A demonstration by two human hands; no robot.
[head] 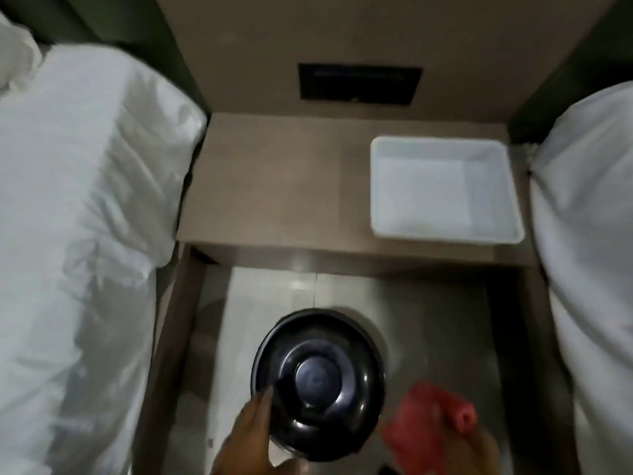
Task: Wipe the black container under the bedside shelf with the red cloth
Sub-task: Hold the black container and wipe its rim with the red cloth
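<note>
A round, glossy black container [318, 382] hangs over the pale tiled floor in front of the bedside shelf [274, 186], its ringed round face turned toward me. My left hand [246, 437] grips its lower left rim from below. At the lower right, my right hand [476, 450] holds a crumpled red cloth [428, 423], which is just right of the container and apart from it. The frame is blurred.
A white rectangular tray [380, 186] sits on the right side of the shelf. White bedding [78, 200] fills the left, and more white bedding [589, 217] the right. A dark panel [359, 84] is set into the wall behind the shelf.
</note>
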